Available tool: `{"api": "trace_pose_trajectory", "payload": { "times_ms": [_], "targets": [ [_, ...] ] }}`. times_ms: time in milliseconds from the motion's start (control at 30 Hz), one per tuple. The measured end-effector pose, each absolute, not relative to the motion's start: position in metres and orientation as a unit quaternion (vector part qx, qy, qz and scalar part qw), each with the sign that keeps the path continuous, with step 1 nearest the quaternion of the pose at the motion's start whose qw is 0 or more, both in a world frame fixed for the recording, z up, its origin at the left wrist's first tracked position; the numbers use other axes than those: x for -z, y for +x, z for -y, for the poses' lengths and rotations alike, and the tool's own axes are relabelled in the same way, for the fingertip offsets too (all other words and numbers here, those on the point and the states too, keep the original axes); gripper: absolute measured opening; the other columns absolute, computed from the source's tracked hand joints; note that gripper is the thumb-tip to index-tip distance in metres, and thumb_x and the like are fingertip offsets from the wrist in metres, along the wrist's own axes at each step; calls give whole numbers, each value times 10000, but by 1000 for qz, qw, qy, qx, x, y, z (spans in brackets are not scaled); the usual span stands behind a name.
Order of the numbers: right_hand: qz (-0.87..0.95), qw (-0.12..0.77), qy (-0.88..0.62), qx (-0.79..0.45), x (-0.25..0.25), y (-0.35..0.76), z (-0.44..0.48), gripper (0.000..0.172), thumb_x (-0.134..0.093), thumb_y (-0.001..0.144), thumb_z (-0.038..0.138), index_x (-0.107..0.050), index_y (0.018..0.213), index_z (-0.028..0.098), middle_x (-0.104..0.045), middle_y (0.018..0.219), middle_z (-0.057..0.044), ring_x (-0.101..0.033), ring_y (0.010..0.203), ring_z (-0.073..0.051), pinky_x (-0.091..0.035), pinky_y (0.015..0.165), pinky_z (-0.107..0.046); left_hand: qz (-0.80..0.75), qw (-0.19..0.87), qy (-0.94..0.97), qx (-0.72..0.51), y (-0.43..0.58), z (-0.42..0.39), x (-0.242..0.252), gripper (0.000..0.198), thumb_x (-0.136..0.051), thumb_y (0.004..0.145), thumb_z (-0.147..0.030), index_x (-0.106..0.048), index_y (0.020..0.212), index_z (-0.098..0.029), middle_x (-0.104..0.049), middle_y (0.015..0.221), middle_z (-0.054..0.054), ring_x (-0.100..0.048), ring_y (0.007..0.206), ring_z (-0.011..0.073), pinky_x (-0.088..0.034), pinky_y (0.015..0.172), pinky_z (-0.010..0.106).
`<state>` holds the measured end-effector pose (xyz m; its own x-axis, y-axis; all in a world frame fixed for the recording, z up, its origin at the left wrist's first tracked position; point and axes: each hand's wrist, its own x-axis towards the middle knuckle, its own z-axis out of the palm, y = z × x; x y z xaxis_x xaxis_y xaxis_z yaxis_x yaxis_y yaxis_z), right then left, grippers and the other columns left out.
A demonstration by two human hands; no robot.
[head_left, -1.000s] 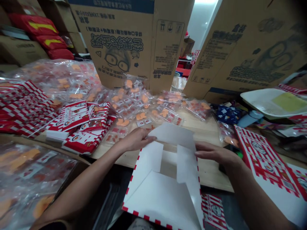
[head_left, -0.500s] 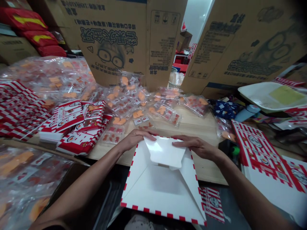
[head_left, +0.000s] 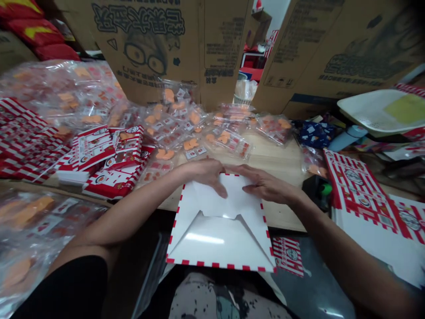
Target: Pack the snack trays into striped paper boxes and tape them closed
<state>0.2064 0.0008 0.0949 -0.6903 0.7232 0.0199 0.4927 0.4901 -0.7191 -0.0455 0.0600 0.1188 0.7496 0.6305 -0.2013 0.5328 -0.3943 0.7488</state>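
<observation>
A white paperboard carton blank (head_left: 221,239) with a red-and-white dashed border lies on the edge of the wooden table (head_left: 282,155), its flaps folded inward. My left hand (head_left: 206,175) presses flat on the top flap (head_left: 229,190) with its fingers spread. My right hand (head_left: 265,186) rests on the same flap from the other side, and neither hand grips it. Just beyond my left hand are clear bags of orange sweets (head_left: 172,128). Red-and-white striped cartons (head_left: 113,164) stack to the left of it.
Large printed cardboard boxes (head_left: 159,48) stand along the back. A white plastic tray (head_left: 378,110) and a flat striped carton (head_left: 361,195) lie to the right. More bagged sweets (head_left: 40,226) fill the near left. My patterned lap (head_left: 212,297) shows below.
The top flap has gone from standing up to lying folded down over the carton. My hands have closed in on it, and the view has tilted so the carton sits higher in the frame.
</observation>
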Motion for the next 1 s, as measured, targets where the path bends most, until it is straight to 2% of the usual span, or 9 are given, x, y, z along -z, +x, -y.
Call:
{"api": "trace_pose_trajectory", "payload": {
  "times_ms": [67, 167, 300, 367, 467, 567, 667, 900, 1000],
  "targets": [
    [816, 217, -430, -320, -93, 210, 8, 715, -528, 908, 245, -330, 1590, 323, -448, 1563, -75, -442, 1410, -315, -313, 1192, -560, -340, 424, 838, -33, -46, -67, -117, 476, -852, 640, -417, -734, 1063, -230, -762, 951, -1, -663, 989, 280, -443, 850, 292],
    [754, 273, -483, -352, -88, 220, 28, 748, -551, 929, 392, -267, 1614, 289, -331, 1642, -97, -408, 1440, -348, -331, 1182, -575, -412, 364, 834, -44, -54, -74, -115, 363, -802, 723, -429, -728, 994, -199, -747, 960, 38, -663, 962, 287, -447, 833, 303],
    [727, 251, -498, -400, -79, 221, 50, 779, -576, 916, 479, -302, 1603, 235, -323, 1649, -122, -343, 1486, -363, -245, 1227, -575, -529, 223, 818, -43, -61, -76, -107, 339, -787, 732, -435, -699, 885, -146, -712, 859, 109, -659, 896, 318, -447, 781, 325],
    [725, 244, -505, -400, -75, 218, 55, 751, -587, 899, 460, -362, 1576, 226, -360, 1631, -122, -342, 1487, -361, -232, 1235, -563, -534, 212, 818, -28, -62, -75, -106, 340, -777, 735, -439, -699, 880, -142, -714, 852, 117, -662, 873, 317, -454, 770, 330],
    [697, 286, -512, -412, -70, 212, 58, 729, -608, 866, 414, -401, 1544, 242, -420, 1598, -101, -412, 1440, -353, -304, 1206, -537, -460, 341, 819, -31, -64, -70, -113, 403, -756, 754, -457, -717, 1037, -172, -750, 985, 89, -682, 916, 297, -483, 784, 319],
    [652, 369, -523, -407, -64, 206, 61, 681, -614, 840, 325, -440, 1496, 276, -507, 1532, -67, -514, 1349, -320, -410, 1133, -478, -384, 511, 767, -49, -68, -63, -122, 584, -791, 723, -396, -648, 1264, -228, -742, 1168, 49, -697, 1004, 270, -526, 798, 299],
    [625, 418, -521, -404, -57, 202, 63, 585, -596, 840, 275, -532, 1421, 291, -588, 1448, -41, -586, 1256, -293, -488, 1037, -425, -359, 628, 689, -45, -73, -59, -121, 686, -845, 650, -308, -625, 1295, -238, -747, 1183, 55, -721, 977, 276, -567, 757, 318],
    [671, 379, -492, -405, -63, 215, 49, 506, -599, 854, 257, -623, 1359, 269, -660, 1355, -43, -632, 1167, -286, -527, 955, -411, -426, 766, 475, -77, -90, -46, -109, 509, -771, 683, -325, -695, 1161, -169, -794, 985, 112, -755, 873, 311, -604, 763, 397],
    [782, 292, -445, -323, -72, 216, 44, 511, -511, 863, 141, -665, 1327, 291, -635, 1365, -63, -631, 1167, -271, -520, 985, -425, -433, 789, 428, -75, -91, -37, -108, 494, -727, 659, -295, -713, 1136, -167, -797, 924, 101, -755, 895, 327, -610, 765, 402]
  ]
}}
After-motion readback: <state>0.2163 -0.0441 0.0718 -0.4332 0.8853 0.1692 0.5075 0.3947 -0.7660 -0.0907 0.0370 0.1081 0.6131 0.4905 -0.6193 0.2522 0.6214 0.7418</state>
